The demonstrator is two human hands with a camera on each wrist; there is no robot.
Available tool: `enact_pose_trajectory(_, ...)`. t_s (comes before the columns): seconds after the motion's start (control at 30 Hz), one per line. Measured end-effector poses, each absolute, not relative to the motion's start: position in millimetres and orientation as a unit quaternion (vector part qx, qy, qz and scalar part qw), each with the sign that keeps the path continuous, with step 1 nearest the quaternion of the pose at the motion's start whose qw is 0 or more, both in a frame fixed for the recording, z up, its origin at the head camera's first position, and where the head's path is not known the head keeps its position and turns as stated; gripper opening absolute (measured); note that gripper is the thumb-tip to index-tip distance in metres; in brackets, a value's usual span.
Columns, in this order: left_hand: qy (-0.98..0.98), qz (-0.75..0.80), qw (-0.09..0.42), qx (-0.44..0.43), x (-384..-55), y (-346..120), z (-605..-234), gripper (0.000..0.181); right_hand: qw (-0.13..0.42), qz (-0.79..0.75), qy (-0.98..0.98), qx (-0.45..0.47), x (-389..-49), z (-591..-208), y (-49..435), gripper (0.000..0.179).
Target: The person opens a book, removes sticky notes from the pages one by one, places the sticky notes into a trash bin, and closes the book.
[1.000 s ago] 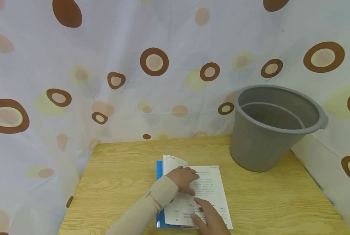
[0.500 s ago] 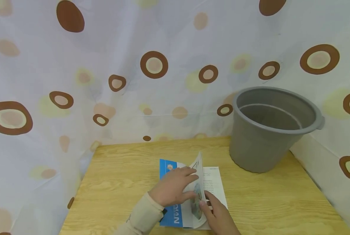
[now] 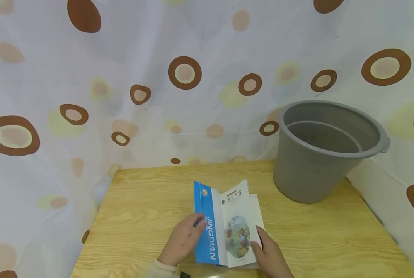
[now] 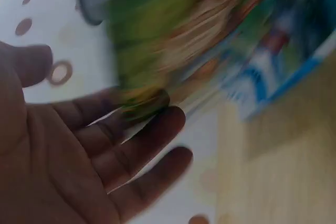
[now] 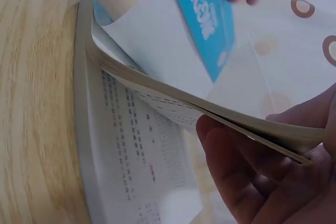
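A paperback book (image 3: 237, 200) lies partly open on the table, its title page showing dark Chinese characters and a picture of figures. The front cover stands raised at the left with its blue flap (image 3: 207, 247) folded inward. My left hand (image 3: 182, 237) is at the flap's left edge; in the left wrist view its extended fingers (image 4: 142, 148) are against the colourful outer cover (image 4: 157, 40), thumb apart. With my right hand (image 3: 274, 255) I pinch the right edge of a thick bunch of pages, thumb on top, fingers (image 5: 226, 161) beneath. Printed pages (image 5: 136, 156) spread below that bunch.
A large grey bucket (image 3: 307, 173) stands at the table's back right. Wood-grain tabletop (image 3: 140, 200) extends around the book. A white curtain (image 3: 207, 104) with brown and yellow rings hangs behind the table and along its sides.
The pages folded to the left have been brought back rightward, uncovering the title page and blue flap. My left hand has moved from over the pages to the cover's left edge; the right now grips the pages.
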State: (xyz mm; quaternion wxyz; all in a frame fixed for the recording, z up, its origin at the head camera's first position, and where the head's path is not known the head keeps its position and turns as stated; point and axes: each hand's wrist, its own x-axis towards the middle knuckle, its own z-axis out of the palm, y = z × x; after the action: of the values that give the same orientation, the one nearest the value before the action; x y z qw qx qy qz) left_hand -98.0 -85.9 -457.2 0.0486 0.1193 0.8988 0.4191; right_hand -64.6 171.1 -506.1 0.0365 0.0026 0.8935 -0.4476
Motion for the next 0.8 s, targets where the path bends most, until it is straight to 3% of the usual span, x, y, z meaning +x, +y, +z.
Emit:
enact_pose_trajectory(0.1, 0.885, 0.422, 0.046, 0.191, -89.4, -64.7, -470.7, 0.05, 0.051, -0.46, 0.886, 0.016, -65.7, -509.0, 171.0, 0.047)
enact_pose_trajectory(0.2, 0.871, 0.424, 0.041, 0.246, -82.6, -46.7, -485.8, 0.066, 0.067, -0.481, 0.874, 0.025, -67.9, -512.7, 170.8, 0.049)
enact_pose_trajectory(0.33, 0.854, 0.426, 0.094, 0.284, -78.9, -31.3, -503.9, 0.083, 0.083, -0.518, 0.851, 0.028, -74.9, -522.0, 173.6, 0.048)
enact_pose_trajectory(0.5, 0.896, 0.288, 0.155, 0.3, -76.0, -22.4, -523.6, 0.07, 0.121, -0.549, 0.827, 0.017, -86.1, -532.4, 175.9, 0.05)
enact_pose_trajectory(0.6, 0.929, 0.173, 0.157, 0.287, -74.7, -19.1, -532.2, 0.066, 0.138, -0.507, 0.851, 0.018, -89.1, -535.9, 178.1, 0.049)
enact_pose_trajectory(0.8, 0.961, 0.044, 0.119, 0.245, -75.5, -11.3, -541.1, 0.063, 0.085, -0.4, 0.913, 0.014, -89.9, -542.3, 179.0, 0.042)
